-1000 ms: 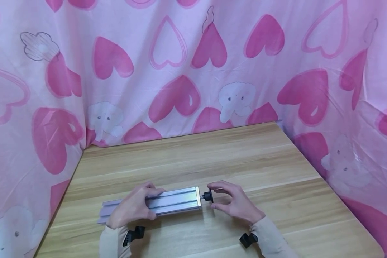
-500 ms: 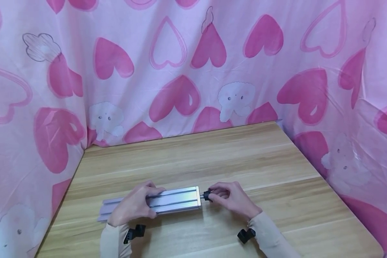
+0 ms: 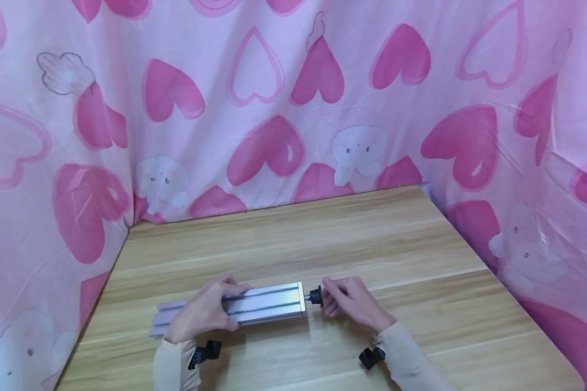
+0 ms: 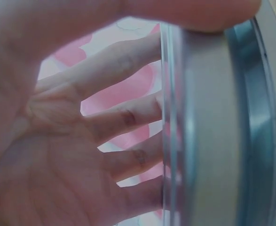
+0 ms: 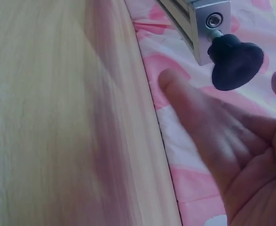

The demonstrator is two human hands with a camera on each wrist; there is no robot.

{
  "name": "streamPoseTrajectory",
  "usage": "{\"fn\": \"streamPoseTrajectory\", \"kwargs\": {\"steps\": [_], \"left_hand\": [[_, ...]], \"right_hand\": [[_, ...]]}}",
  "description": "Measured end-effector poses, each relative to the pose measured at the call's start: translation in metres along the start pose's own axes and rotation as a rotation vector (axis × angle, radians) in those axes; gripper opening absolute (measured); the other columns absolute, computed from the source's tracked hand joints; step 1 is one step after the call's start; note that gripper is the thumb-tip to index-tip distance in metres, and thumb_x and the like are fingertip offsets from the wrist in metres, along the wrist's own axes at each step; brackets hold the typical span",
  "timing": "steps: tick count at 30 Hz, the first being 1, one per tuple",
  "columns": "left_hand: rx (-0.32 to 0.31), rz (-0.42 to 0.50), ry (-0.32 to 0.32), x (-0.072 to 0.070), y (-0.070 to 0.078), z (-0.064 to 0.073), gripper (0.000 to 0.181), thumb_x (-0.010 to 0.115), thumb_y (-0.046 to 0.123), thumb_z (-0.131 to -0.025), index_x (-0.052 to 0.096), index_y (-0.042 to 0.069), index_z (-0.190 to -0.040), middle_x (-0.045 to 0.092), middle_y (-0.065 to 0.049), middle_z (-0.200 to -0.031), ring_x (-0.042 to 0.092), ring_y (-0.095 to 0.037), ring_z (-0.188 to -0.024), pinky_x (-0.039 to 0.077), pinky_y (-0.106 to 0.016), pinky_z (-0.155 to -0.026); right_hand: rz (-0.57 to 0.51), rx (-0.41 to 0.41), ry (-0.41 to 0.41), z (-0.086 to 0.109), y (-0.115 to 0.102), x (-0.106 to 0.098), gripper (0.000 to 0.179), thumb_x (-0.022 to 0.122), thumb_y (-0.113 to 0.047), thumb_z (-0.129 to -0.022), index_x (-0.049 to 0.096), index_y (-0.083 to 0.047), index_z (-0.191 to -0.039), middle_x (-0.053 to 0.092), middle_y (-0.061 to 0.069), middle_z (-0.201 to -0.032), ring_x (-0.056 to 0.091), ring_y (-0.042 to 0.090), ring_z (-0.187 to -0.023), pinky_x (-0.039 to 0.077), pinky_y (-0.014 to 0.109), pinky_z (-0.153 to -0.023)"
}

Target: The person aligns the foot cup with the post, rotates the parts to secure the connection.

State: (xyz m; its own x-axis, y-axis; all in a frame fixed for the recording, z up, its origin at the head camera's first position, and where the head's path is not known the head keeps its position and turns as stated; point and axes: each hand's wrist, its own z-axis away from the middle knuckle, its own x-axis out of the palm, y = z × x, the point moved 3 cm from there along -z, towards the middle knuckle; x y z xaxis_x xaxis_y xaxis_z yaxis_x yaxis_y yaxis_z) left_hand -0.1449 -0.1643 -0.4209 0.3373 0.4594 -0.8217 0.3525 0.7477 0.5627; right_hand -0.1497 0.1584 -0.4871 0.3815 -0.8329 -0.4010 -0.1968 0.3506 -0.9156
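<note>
My left hand (image 3: 203, 309) grips a silver aluminium extrusion profile (image 3: 269, 303) across its sides, thumb on the near edge and fingers on the far one. In the left wrist view, the long fingers (image 4: 123, 117) reach behind the grooved profile (image 4: 213, 127). From its right end cap sticks a black levelling foot (image 3: 316, 296) on a threaded stud. The right wrist view shows the foot's round base (image 5: 239, 66) and a socket-head screw (image 5: 214, 20) above the stud. My right hand (image 3: 352, 301) is right beside the foot, thumb extended and fingers loosely bent, apart from it in the wrist view.
The wood-grain table (image 3: 293, 244) spreads out around the hands. A pink curtain (image 3: 283, 65) with hearts hangs behind it and on both sides. Black wrist cameras (image 3: 372, 357) sit on both sleeves.
My right hand went from spread around the levelling foot to pinching it, and now its fingers have come off the foot. The left hand and profile have stayed in place.
</note>
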Motion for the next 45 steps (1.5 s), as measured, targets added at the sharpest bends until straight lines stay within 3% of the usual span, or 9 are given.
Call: {"fn": "streamPoseTrajectory", "kwargs": {"steps": [4,7,10,14,23,31,34,39,45], "left_hand": [[0.014,0.012,0.007,-0.0014,-0.0002,0.0000,0.073,0.089,0.007,-0.062,0.069,0.014,-0.132,0.058,0.001,-0.107,0.052,-0.017,-0.093,0.045,-0.024,-0.077],[0.014,0.015,0.009,-0.0019,-0.0009,0.0003,0.073,0.088,0.007,-0.062,0.069,0.014,-0.132,0.058,0.001,-0.106,0.052,-0.017,-0.093,0.045,-0.023,-0.077],[0.011,0.015,0.007,-0.0017,-0.0015,0.0003,0.073,0.089,0.007,-0.063,0.069,0.014,-0.132,0.058,0.001,-0.106,0.052,-0.017,-0.093,0.045,-0.024,-0.078],[-0.004,0.017,0.002,-0.0007,-0.0025,0.0000,0.073,0.089,0.007,-0.063,0.069,0.014,-0.132,0.057,0.001,-0.106,0.052,-0.018,-0.094,0.044,-0.024,-0.078],[-0.017,0.027,0.000,0.0014,-0.0049,0.0005,0.074,0.090,0.008,-0.062,0.068,0.013,-0.133,0.057,0.000,-0.105,0.051,-0.017,-0.092,0.042,-0.022,-0.076],[-0.016,0.031,-0.009,0.0029,-0.0061,-0.0005,0.075,0.090,0.009,-0.061,0.068,0.010,-0.133,0.057,-0.001,-0.105,0.051,-0.018,-0.092,0.042,-0.022,-0.076],[-0.008,0.029,-0.008,0.0026,-0.0057,-0.0009,0.074,0.090,0.008,-0.061,0.068,0.010,-0.132,0.058,-0.001,-0.104,0.051,-0.018,-0.091,0.043,-0.022,-0.075],[-0.009,0.024,-0.009,0.0028,-0.0050,-0.0017,0.074,0.090,0.008,-0.060,0.069,0.010,-0.132,0.058,-0.001,-0.104,0.051,-0.017,-0.091,0.043,-0.022,-0.075],[-0.014,0.029,-0.025,0.0055,-0.0047,-0.0033,0.075,0.090,0.009,-0.060,0.068,0.009,-0.132,0.058,-0.002,-0.106,0.051,-0.018,-0.092,0.043,-0.022,-0.076]], "right_hand": [[0.098,-0.140,0.029,0.0052,-0.0012,-0.0027,0.031,0.062,-0.026,-0.100,0.066,-0.008,-0.126,0.074,0.010,-0.111,0.071,0.015,-0.094,0.057,0.030,-0.083],[0.070,-0.252,0.012,0.0068,-0.0024,-0.0014,0.051,0.076,-0.012,-0.088,0.059,-0.009,-0.136,0.067,0.014,-0.127,0.069,0.017,-0.104,0.057,0.035,-0.090],[0.046,-0.319,0.012,0.0065,-0.0037,0.0005,0.059,0.081,0.000,-0.079,0.059,-0.012,-0.133,0.068,0.011,-0.123,0.070,0.018,-0.103,0.057,0.037,-0.090],[0.037,-0.283,0.020,0.0056,-0.0063,0.0017,0.054,0.080,0.003,-0.079,0.063,-0.010,-0.129,0.071,0.004,-0.118,0.071,0.015,-0.099,0.058,0.035,-0.089],[0.085,-0.107,-0.024,0.0022,-0.0032,0.0036,0.043,0.072,-0.031,-0.093,0.067,-0.002,-0.124,0.077,0.005,-0.101,0.072,0.011,-0.086,0.058,0.025,-0.077],[0.040,-0.024,-0.066,0.0006,-0.0005,0.0050,0.040,0.055,-0.036,-0.103,0.068,-0.003,-0.121,0.077,0.008,-0.096,0.074,0.018,-0.078,0.058,0.027,-0.073],[0.093,-0.036,-0.061,0.0029,-0.0007,0.0038,0.041,0.054,-0.037,-0.103,0.066,-0.005,-0.127,0.076,0.005,-0.101,0.072,0.015,-0.083,0.057,0.026,-0.076],[0.121,-0.145,-0.035,0.0084,-0.0029,0.0017,0.058,0.076,-0.022,-0.089,0.054,-0.011,-0.142,0.068,0.009,-0.125,0.069,0.016,-0.099,0.057,0.031,-0.084],[0.089,-0.283,-0.016,0.0083,-0.0042,0.0005,0.055,0.079,-0.002,-0.081,0.060,-0.005,-0.133,0.067,0.013,-0.126,0.069,0.014,-0.099,0.058,0.035,-0.086]]}}
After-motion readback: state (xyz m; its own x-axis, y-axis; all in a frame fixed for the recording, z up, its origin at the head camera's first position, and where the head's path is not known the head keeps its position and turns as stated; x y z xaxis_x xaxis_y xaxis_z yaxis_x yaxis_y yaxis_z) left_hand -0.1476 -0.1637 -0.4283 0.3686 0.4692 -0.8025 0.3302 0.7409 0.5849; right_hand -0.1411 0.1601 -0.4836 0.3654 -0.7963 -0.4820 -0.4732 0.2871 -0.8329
